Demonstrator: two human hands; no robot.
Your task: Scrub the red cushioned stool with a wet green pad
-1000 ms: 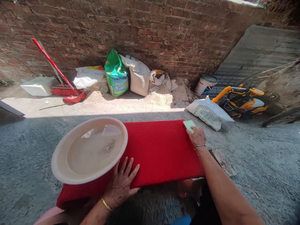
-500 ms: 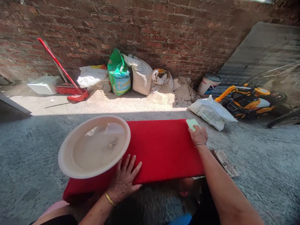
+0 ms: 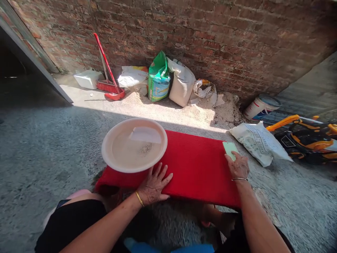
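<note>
A low bench with a red cover [image 3: 195, 165] stands in front of me. On its left end rests a wide pale basin [image 3: 107, 158] of cloudy water, with a patch of dark specks in it. My left hand [image 3: 155, 184] lies flat on the red cover by the basin's near rim, fingers spread and holding nothing. At the bench's right end my right hand [image 3: 239, 166] grips a pale green smartphone [image 3: 229, 148] by its near edge. The phone lies on or just above the cover; I cannot tell which.
Along the brick wall stand a white box [image 3: 88, 79], a red dustpan [image 3: 115, 95], a green bag [image 3: 159, 82], a beige sack [image 3: 182, 86] and a bucket [image 3: 262, 107]. A white sack [image 3: 259, 142] and a yellow-black toy digger [image 3: 302, 138] lie on the right. A doorway edge [image 3: 37, 63] is at left.
My view has turned left and tilted, so the scene sits further right. Both hands keep their places: the left flat on the cover, the right on the phone.
</note>
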